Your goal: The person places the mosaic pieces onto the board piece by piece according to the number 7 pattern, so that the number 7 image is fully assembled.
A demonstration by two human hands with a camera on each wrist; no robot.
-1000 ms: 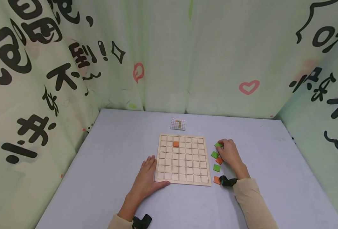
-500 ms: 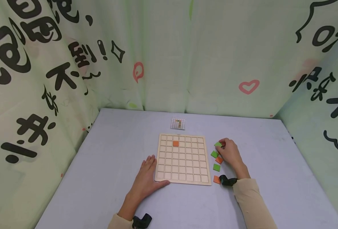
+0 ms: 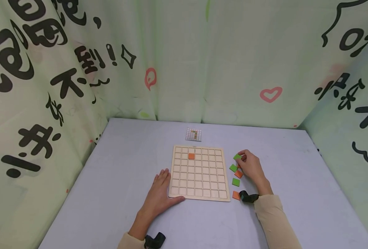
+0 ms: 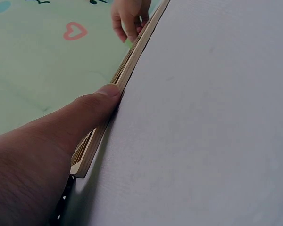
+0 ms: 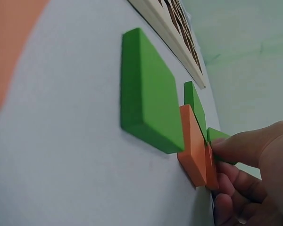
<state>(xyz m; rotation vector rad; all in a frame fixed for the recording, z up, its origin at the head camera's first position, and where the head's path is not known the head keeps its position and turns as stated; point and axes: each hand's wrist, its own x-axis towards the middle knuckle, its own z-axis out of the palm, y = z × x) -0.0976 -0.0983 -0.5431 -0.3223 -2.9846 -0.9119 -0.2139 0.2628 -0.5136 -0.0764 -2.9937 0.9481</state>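
A wooden grid board (image 3: 199, 173) lies on the table with one orange tile (image 3: 191, 156) in a cell near its top. My left hand (image 3: 159, 193) rests at the board's lower left corner, fingers straight along the left side and thumb (image 4: 106, 94) against the front edge. To the right of the board, my right hand (image 3: 251, 166) pinches a green tile (image 3: 237, 157) between thumb and fingers. Just under that hand, an orange tile (image 5: 210, 169) is partly hidden. Closer to me lie another green tile (image 3: 233, 168) and an orange tile (image 3: 238, 174).
Farther down the right side are a green tile (image 3: 236, 182) and an orange tile (image 3: 236, 195), the latter beside the right wrist camera (image 3: 248, 197). A small pattern card (image 3: 194, 134) with a coloured grid lies behind the board. A printed curtain (image 3: 227, 69) surrounds the table.
The right hand has shifted only slightly at the green tile, and more of the orange tile beneath it shows. The left hand and the board have stayed still.
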